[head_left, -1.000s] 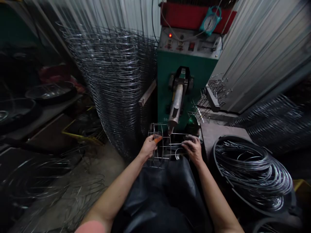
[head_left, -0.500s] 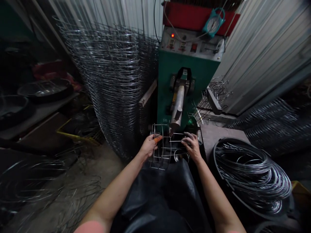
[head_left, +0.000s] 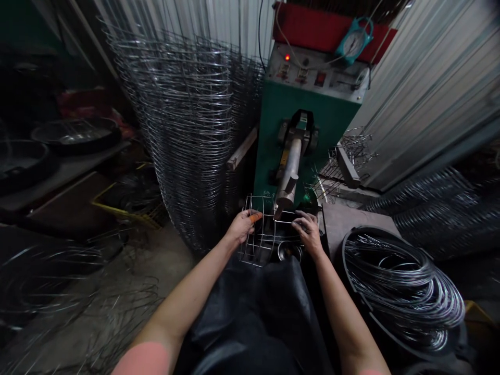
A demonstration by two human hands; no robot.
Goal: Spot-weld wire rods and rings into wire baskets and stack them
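Since the last view, the wire cage (head_left: 266, 238) has turned a little, and its top rod now runs right under the tip of the metal arm (head_left: 288, 172) of the green machine (head_left: 273, 117); the small steel bowl (head_left: 289, 251) below the cage also shows more fully. The cage sits directly in front of the machine, over the person's black apron (head_left: 250, 323), and its curved hoop stands toward the left.

The left hand (head_left: 244, 226) is closed around the wires on the cage's left side, with an orange finger cap (head_left: 255, 217) pressing on the hoop; the right hand (head_left: 308, 233) is curled over the top rod at the cage's right end, though I cannot tell whether its fingers close fully around the wire. The hands stay well apart, one at each end; that wide hold looks like the right way to work here, since it should keep the cage from rocking and its wires square under the tip.

Left of the machine rises a tall stack of wire rings (head_left: 187, 125); right of it, a coil of wire (head_left: 404, 291) lies in a black tub (head_left: 347, 265); a dial scale (head_left: 353, 40) hangs above it.
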